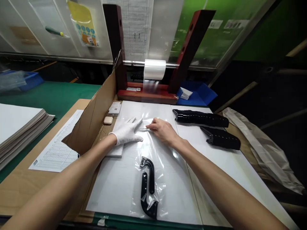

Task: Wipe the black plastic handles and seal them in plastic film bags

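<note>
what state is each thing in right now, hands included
Left hand: white-gloved, open, fingers spread
Right hand: bare, pinching a thin object
Clear film: spread out, wrinkled
Curved black parts: lying flat, covered by the film
Film roll: mounted on a rod, partly unrolled
Cardboard panel: upright, edge jagged
Blue bin: open, white piece inside

From my station I list: one green-topped workbench [81, 91], partly covered by white sheets [115, 191] and, left, flat brown cardboard [19, 191]. On the sheets: clear plastic film [159, 169] with two black hooked handle parts [152, 182]; right, two black elongated pieces [201, 118]. On the cardboard: one printed form [57, 143]. On the green: one paper stack [16, 121].
</note>
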Motion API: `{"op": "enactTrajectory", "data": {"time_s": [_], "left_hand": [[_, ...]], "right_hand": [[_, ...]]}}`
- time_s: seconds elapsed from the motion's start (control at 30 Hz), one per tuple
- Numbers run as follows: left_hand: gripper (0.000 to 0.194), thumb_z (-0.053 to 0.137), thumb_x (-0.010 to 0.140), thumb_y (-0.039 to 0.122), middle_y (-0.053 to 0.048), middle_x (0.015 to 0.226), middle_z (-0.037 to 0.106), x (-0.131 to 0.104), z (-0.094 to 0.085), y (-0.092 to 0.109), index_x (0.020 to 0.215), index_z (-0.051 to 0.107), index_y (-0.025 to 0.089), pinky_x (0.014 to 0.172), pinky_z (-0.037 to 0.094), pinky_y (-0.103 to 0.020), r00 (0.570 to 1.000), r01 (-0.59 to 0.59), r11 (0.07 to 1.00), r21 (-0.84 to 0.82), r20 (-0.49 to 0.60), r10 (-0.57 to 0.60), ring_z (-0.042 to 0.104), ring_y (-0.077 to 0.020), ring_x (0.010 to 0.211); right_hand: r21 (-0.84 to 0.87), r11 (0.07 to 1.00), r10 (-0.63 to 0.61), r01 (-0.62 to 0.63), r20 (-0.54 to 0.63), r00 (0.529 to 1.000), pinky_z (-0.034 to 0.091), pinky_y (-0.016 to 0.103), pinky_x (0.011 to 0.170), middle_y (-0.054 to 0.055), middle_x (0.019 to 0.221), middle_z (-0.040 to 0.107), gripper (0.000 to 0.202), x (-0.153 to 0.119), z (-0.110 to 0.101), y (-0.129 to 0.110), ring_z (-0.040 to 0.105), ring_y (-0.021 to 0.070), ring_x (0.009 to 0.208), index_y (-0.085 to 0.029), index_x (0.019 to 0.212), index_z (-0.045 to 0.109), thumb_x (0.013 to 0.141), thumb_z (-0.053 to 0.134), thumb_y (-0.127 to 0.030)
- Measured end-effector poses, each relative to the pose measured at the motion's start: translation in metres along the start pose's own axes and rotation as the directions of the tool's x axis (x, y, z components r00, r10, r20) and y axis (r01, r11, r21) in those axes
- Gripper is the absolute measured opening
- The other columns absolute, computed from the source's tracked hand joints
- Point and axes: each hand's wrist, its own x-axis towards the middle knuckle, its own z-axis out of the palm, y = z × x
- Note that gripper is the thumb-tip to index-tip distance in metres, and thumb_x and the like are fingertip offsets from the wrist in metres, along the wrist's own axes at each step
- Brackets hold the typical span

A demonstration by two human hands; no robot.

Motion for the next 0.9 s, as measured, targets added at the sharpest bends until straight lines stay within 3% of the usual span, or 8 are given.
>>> {"op": "enactTrajectory", "data": {"time_s": [0.17, 0.27, 0.33, 0.4, 0.47, 0.53, 0.7, 0.9], "left_hand": [[0.105, 0.075, 0.074, 0.058, -0.022, 0.165, 0.026, -0.002, -0.002, -0.003, 0.159, 0.027, 0.019, 0.121, 0.024, -0.046, 0.999, -0.015, 1.000, 0.020, 0.030, 0.015, 0.018, -0.0367, 0.154], [0.107, 0.077, 0.073, 0.057, -0.022, 0.164, 0.027, -0.003, -0.003, -0.003, 0.159, 0.027, 0.019, 0.121, 0.024, -0.051, 1.000, -0.009, 1.000, 0.023, 0.016, 0.009, 0.018, -0.0415, 0.153], [0.103, 0.079, 0.074, 0.055, -0.021, 0.163, 0.030, -0.003, -0.003, -0.002, 0.158, 0.030, 0.019, 0.120, 0.025, -0.056, 1.000, -0.008, 1.000, 0.028, 0.006, 0.008, 0.021, -0.0434, 0.151], [0.083, 0.074, 0.083, 0.051, -0.017, 0.160, 0.036, -0.003, -0.003, 0.002, 0.152, 0.039, 0.021, 0.117, 0.029, -0.060, 1.000, -0.012, 0.999, 0.034, 0.003, 0.012, 0.033, -0.0407, 0.146], [0.057, 0.066, 0.093, 0.044, -0.014, 0.152, 0.046, -0.005, -0.006, 0.008, 0.142, 0.050, 0.021, 0.111, 0.039, -0.060, 1.000, -0.011, 0.999, 0.040, 0.001, 0.011, 0.048, -0.0348, 0.135], [0.044, 0.063, 0.096, 0.038, -0.012, 0.143, 0.054, -0.008, -0.010, 0.016, 0.135, 0.056, 0.020, 0.103, 0.048, -0.056, 1.000, 0.007, 0.999, 0.041, -0.008, -0.007, 0.057, -0.0307, 0.124], [0.039, 0.064, 0.096, 0.036, -0.011, 0.131, 0.061, -0.019, -0.019, 0.032, 0.130, 0.059, 0.017, 0.092, 0.056, -0.048, 0.998, 0.038, 0.999, -0.022, -0.050, -0.039, 0.064, -0.0269, 0.111], [0.037, 0.064, 0.096, 0.037, -0.010, 0.129, 0.063, -0.035, -0.026, 0.052, 0.127, 0.061, 0.017, 0.091, 0.057, -0.047, 0.997, -0.036, 0.986, -0.162, -0.067, 0.025, 0.065, -0.0270, 0.109]], "right_hand": [[-0.055, 0.992, 0.108, -0.110, -0.032, 0.994, 0.046, 0.034, 0.067, 0.005, 0.093, 0.066, 0.021, -0.051, -0.032, 0.047, 0.064, 0.0221, 0.080, -0.025, 0.104, 0.077, 0.096, 0.057, -0.027], [-0.064, 0.979, 0.189, -0.195, -0.088, 0.978, 0.048, 0.037, 0.070, 0.005, 0.097, 0.068, 0.024, -0.083, -0.043, 0.061, 0.065, 0.0240, 0.083, -0.027, 0.110, 0.076, 0.094, 0.058, -0.027], [-0.046, 0.970, 0.230, -0.239, -0.159, 0.960, 0.050, 0.040, 0.082, 0.008, 0.110, 0.067, 0.029, -0.090, -0.034, 0.054, 0.063, 0.0272, 0.099, -0.025, 0.119, 0.072, 0.095, 0.058, -0.030], [-0.008, 0.963, 0.262, -0.270, -0.221, 0.939, 0.048, 0.044, 0.093, 0.011, 0.118, 0.064, 0.032, -0.084, -0.014, 0.038, 0.058, 0.0294, 0.112, -0.021, 0.123, 0.068, 0.096, 0.058, -0.036], [0.049, 0.957, 0.290, -0.287, -0.239, 0.927, 0.048, 0.045, 0.094, 0.011, 0.114, 0.064, 0.033, -0.070, 0.006, 0.019, 0.058, 0.0281, 0.111, -0.018, 0.118, 0.068, 0.097, 0.060, -0.041], [0.122, 0.953, 0.299, -0.278, -0.217, 0.929, 0.050, 0.043, 0.090, 0.008, 0.103, 0.066, 0.027, -0.057, 0.020, 0.001, 0.061, 0.0237, 0.101, -0.017, 0.105, 0.069, 0.097, 0.061, -0.041], [0.328, 0.935, 0.191, -0.134, -0.148, 0.970, 0.054, 0.033, 0.078, 0.001, 0.090, 0.067, 0.026, -0.068, 0.024, -0.019, 0.064, 0.0156, 0.084, -0.016, 0.087, 0.066, 0.096, 0.064, -0.040], [0.516, 0.853, 0.260, -0.081, -0.285, 0.922, 0.058, 0.036, 0.082, 0.005, 0.102, 0.071, 0.023, -0.094, 0.026, -0.029, 0.069, 0.0177, 0.091, -0.020, 0.098, 0.059, 0.105, 0.047, -0.039]]}}
